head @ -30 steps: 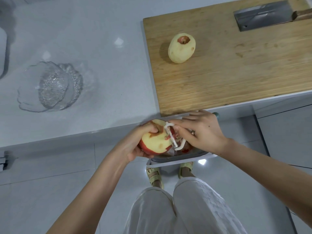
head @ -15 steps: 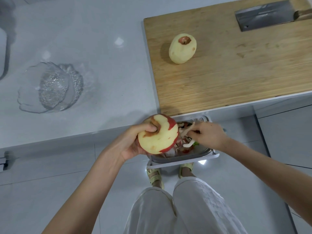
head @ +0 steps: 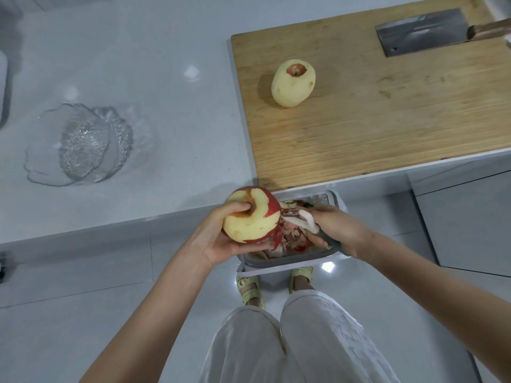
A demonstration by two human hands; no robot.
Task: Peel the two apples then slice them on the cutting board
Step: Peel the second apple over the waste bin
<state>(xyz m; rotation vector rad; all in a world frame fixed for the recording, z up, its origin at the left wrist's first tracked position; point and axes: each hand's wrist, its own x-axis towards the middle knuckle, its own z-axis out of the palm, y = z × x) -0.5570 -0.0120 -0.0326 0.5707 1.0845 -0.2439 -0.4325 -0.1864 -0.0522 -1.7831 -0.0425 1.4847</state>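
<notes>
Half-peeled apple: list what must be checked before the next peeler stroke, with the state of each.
1. Left hand grips the half-peeled apple, thumb at the stem hollow: ok.
2. Right hand holds the peeler: ok.
3. Peeler blade set against the red skin: cannot tell; it sits close beside the apple's right edge.
4. Scrap bin lies below apple and peeler to catch peel: ok.
5. This apple is fully peeled: not ok; red skin covers its right side and a peel strip hangs.
6. Peeled apple waits on the cutting board, apart from the cleaver: ok.
</notes>
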